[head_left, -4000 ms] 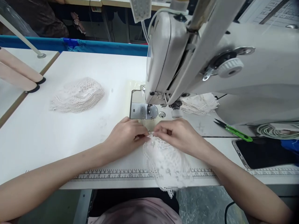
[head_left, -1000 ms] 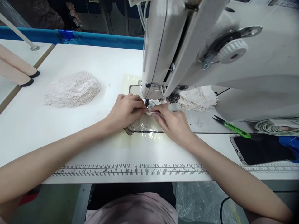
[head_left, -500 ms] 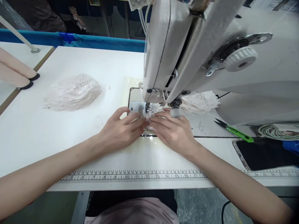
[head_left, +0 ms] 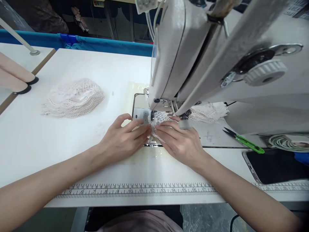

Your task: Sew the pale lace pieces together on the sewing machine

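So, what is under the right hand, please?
Under the right hand, lace shows past the fingers; whatever the hand itself covers cannot be seen.

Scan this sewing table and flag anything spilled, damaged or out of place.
Nothing looks spilled or damaged. The left hand and right hand are at the lace piece by the presser foot. Only mildly odd: a phone, no sewing tool, lies near the green snips.
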`<move>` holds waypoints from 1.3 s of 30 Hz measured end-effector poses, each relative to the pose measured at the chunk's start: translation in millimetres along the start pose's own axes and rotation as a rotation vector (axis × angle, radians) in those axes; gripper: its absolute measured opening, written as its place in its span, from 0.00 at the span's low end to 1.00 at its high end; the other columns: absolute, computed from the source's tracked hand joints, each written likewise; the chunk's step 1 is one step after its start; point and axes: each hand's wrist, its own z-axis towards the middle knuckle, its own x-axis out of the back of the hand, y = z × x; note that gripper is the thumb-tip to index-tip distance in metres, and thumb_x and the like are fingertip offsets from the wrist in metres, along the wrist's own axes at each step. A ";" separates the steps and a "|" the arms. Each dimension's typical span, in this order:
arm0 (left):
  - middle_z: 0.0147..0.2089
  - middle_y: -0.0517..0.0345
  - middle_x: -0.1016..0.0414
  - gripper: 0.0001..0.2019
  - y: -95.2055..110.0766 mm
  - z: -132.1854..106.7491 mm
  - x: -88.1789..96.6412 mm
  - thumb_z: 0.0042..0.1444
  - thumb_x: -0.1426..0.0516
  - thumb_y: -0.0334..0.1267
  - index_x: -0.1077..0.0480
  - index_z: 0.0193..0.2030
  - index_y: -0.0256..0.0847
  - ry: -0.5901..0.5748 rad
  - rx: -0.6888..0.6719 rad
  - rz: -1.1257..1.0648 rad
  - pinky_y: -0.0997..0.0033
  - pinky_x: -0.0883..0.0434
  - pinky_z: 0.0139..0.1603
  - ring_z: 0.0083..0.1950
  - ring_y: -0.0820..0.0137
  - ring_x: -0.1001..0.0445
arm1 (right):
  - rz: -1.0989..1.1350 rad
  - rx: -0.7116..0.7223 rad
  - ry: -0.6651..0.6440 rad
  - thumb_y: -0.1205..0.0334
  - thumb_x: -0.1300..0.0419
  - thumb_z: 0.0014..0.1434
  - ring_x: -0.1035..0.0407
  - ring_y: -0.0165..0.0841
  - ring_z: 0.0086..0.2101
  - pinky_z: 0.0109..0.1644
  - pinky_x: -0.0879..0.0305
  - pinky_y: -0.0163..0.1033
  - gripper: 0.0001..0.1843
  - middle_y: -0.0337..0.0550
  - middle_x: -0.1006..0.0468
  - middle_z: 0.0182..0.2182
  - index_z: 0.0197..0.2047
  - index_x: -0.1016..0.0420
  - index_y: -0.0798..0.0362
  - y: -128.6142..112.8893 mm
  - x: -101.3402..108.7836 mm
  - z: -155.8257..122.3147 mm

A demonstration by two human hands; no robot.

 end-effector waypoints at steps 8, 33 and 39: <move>0.47 0.61 0.18 0.07 -5.8 5.6 -2.1 0.63 0.42 0.32 0.27 0.48 0.39 -0.041 0.048 0.006 0.58 0.36 0.47 0.46 0.67 0.23 | -0.008 -0.046 -0.044 0.67 0.42 0.64 0.25 0.35 0.42 0.50 0.32 0.44 0.09 0.42 0.16 0.39 0.45 0.20 0.53 2.2 -3.3 3.6; 0.47 0.59 0.18 0.06 -9.7 1.4 -5.4 0.63 0.43 0.33 0.26 0.44 0.41 -0.028 0.072 -0.012 0.57 0.38 0.49 0.49 0.65 0.25 | 0.002 -0.091 -0.104 0.60 0.43 0.66 0.25 0.39 0.44 0.53 0.31 0.50 0.14 0.45 0.16 0.40 0.50 0.21 0.54 2.0 -3.2 0.7; 0.47 0.63 0.18 0.06 -12.2 4.1 -6.7 0.64 0.44 0.34 0.25 0.44 0.42 -0.050 0.101 0.006 0.57 0.38 0.49 0.48 0.65 0.24 | -0.030 -0.106 -0.118 0.61 0.44 0.66 0.25 0.40 0.44 0.50 0.30 0.48 0.14 0.45 0.16 0.37 0.50 0.21 0.54 3.5 -6.4 0.2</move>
